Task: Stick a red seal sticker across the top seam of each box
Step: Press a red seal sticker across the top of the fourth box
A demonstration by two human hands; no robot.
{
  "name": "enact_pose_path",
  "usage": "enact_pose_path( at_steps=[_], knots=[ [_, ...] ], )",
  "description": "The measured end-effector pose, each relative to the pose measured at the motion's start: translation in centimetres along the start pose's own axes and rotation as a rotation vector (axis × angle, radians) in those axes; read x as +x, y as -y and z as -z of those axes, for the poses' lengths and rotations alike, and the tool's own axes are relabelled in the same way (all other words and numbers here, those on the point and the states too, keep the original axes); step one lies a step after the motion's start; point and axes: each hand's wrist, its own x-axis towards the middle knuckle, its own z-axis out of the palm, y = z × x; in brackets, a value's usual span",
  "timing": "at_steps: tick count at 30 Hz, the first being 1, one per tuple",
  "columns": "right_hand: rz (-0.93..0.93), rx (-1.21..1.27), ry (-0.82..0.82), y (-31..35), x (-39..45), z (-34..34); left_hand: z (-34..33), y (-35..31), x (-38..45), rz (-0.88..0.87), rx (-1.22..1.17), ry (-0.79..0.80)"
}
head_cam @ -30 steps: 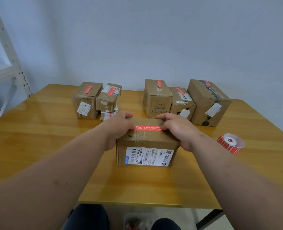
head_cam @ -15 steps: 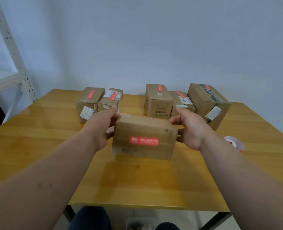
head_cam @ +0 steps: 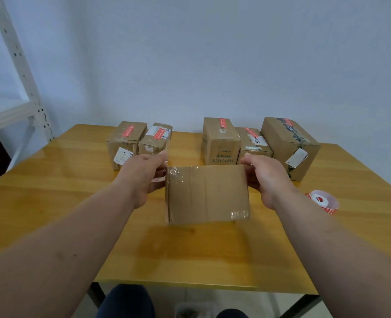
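Note:
I hold a brown cardboard box [head_cam: 207,193] above the table between both hands, tipped so a plain taped side faces me; its red sticker is out of sight. My left hand [head_cam: 144,174] grips its left end and my right hand [head_cam: 264,177] grips its right end. A roll of red seal stickers [head_cam: 323,201] lies on the table to the right. Behind the held box stand several boxes, each with a red sticker on top: two at the back left [head_cam: 126,143] [head_cam: 155,140] and three at the back right [head_cam: 221,141] [head_cam: 253,142] [head_cam: 289,145].
The wooden table [head_cam: 52,191] reaches a pale wall at the back. A white metal shelf frame [head_cam: 17,72] stands at the left. My knees and a small bin [head_cam: 193,309] show below the table's front edge.
Both hands went from pressing the red sticker on the box top to lifting the box off the table and rotating it. The sticker face turned toward me, then out of sight.

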Motion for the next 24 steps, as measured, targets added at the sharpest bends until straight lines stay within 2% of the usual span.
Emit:
enact_pose_path(
  at_steps=[5,10,14,16,20,24],
  knots=[
    [0.105,-0.289,0.069,-0.3,-0.1,-0.1,-0.2,0.4,-0.2,-0.076,0.216,-0.001],
    [0.075,-0.279,0.116,-0.5,-0.2,-0.4,-0.2,0.9,-0.2,-0.044,0.235,0.073],
    [0.167,-0.434,0.114,-0.2,-0.7,-0.7,-0.9,0.3,-0.8,-0.089,0.396,0.11],
    [0.185,-0.462,0.133,0.0,-0.9,-0.8,-1.2,0.1,-0.9,-0.153,0.532,0.106],
    [0.179,-0.438,0.144,0.5,-1.4,-0.6,-1.7,0.0,-0.6,-0.343,1.018,0.054],
    [0.148,-0.472,0.164,0.9,-1.6,-0.4,-1.8,0.7,-0.4,-0.395,1.206,0.036]
  ],
)
